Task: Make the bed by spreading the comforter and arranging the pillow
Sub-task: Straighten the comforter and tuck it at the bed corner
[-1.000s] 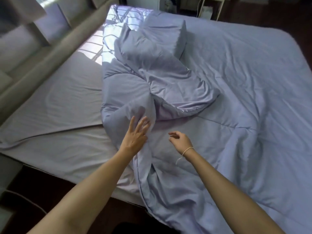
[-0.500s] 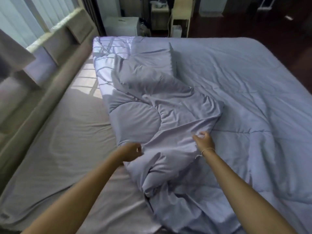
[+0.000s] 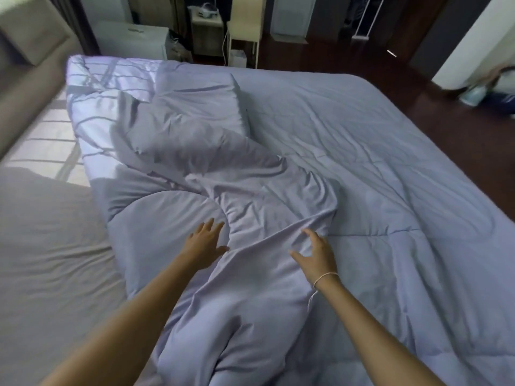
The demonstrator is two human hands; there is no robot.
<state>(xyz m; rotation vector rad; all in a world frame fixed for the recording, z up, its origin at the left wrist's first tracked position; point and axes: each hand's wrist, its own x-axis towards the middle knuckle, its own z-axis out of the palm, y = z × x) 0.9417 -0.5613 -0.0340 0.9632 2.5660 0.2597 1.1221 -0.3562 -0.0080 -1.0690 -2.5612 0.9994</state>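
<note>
A pale lilac comforter (image 3: 376,174) covers most of the bed, with its left part folded back and bunched in a rumpled heap at the middle. A pillow (image 3: 200,104) in the same fabric lies on top of it near the far left. My left hand (image 3: 204,243) lies with spread fingers on the rounded folded edge of the comforter. To its right, my right hand (image 3: 315,253) hovers just over the bunched fold, its fingers spread and loosely bent, gripping nothing. A thin string band circles that wrist.
The bare grey fitted sheet (image 3: 47,246) shows on the left part of the bed. A padded headboard (image 3: 25,79) runs along the far left. Beyond the bed stand a white box (image 3: 133,40), a small nightstand (image 3: 207,29) and dark wooden floor (image 3: 446,129).
Both hands have let go of the bunched comforter fold they pinched half a second ago and now are spread over it. The view has tilted up toward the far end of the room.
</note>
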